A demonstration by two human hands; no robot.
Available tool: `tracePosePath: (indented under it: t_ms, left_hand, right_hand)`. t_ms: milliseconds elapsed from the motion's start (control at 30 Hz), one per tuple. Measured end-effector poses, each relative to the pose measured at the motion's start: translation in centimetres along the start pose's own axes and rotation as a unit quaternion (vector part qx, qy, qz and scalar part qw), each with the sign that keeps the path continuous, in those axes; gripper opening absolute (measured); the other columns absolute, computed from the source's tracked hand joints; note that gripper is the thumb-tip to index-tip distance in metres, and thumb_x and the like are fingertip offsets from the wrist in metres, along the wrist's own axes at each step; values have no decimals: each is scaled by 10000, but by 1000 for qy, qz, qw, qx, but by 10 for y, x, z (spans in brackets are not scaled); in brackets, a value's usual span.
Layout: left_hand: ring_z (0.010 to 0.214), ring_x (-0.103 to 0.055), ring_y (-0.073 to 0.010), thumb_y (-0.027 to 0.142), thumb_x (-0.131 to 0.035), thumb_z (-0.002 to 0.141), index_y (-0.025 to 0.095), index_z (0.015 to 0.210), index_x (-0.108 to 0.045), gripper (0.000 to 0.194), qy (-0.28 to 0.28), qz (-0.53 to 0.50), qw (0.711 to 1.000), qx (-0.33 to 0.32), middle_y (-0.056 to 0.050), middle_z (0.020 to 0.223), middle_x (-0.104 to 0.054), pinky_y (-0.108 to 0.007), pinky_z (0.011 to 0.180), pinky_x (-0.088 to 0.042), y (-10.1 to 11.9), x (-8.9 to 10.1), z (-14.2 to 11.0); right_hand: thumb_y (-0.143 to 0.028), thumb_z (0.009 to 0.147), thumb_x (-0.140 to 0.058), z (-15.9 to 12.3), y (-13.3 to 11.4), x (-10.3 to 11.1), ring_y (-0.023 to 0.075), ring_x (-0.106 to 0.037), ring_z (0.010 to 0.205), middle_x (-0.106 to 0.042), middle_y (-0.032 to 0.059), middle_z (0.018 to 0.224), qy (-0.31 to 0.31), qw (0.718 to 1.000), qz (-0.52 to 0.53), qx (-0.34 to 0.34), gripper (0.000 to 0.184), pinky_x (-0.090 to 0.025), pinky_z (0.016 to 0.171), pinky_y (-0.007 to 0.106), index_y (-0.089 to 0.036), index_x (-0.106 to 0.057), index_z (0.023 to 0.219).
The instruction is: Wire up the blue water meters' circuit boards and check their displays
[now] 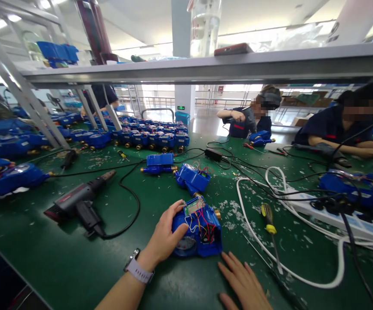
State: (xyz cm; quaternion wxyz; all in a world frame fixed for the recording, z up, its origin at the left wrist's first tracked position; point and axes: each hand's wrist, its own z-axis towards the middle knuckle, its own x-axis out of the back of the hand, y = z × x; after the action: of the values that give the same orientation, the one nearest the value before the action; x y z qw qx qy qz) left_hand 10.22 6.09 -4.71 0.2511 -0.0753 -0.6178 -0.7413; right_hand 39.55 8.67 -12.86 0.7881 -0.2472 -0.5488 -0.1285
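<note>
Directly in front of me lies a blue water meter (196,232) with its housing open, showing a small circuit board and red, yellow and white wires. My left hand (170,230), with a watch on the wrist, grips its left side, thumb over the near part and fingers along the far edge. My right hand (242,280) rests by the meter's near right corner, fingers spread and holding nothing. Just beyond stand another open blue meter (192,177) with wires showing and a blue meter (159,162) lying on its side.
A heat gun (79,202) lies left on the green table (134,267). To the right are a yellow-black screwdriver (268,221), a white power strip (337,215) and looping cables. Rows of meters (150,133) stand behind; a shelf (186,69) crosses above. Two co-workers (254,114) sit opposite.
</note>
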Motion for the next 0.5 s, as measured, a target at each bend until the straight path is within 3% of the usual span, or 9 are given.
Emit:
tracePosePath:
  t_ms: [100, 267, 367, 500]
  left_hand:
    - [1335, -485, -326, 591, -564, 854, 208, 1475, -332, 766, -7, -19, 1000, 12, -173, 1417, -525, -518, 1118, -358, -3, 3, -4]
    - [1309, -522, -301, 520, -528, 906, 216, 1457, -372, 649, 14, -79, 995, 56, -163, 1381, -566, -469, 1072, -433, 2, 1, -2]
    - [1310, -519, -296, 476, -580, 884, 216, 1436, -395, 638, 27, -85, 994, 61, -157, 1370, -570, -470, 1085, -421, 7, -2, -2]
    - [1311, -513, -295, 381, -624, 841, 232, 1452, -351, 686, 31, -69, 996, 57, -146, 1378, -554, -504, 1109, -390, 16, -9, -6]
  right_hand:
    - [-404, 938, -553, -4, 11, 7, 364, -465, 1299, -445, 90, 1449, 10, 998, 4, -55, 481, -483, 995, 573, -291, -535, 1405]
    - [-411, 932, -549, 5, 3, -3, 382, -511, 1252, -509, 105, 1397, 24, 998, 2, -60, 438, -493, 949, 624, -274, -596, 1345]
    - [-388, 916, -574, 8, -3, -8, 344, -526, 1254, -513, 109, 1403, 67, 992, 46, -97, 429, -481, 1004, 561, -257, -604, 1324]
    - [-376, 916, -576, 8, -10, -8, 271, -531, 1264, -484, 97, 1442, 143, 963, 142, -177, 328, -516, 1000, 381, -225, -609, 1205]
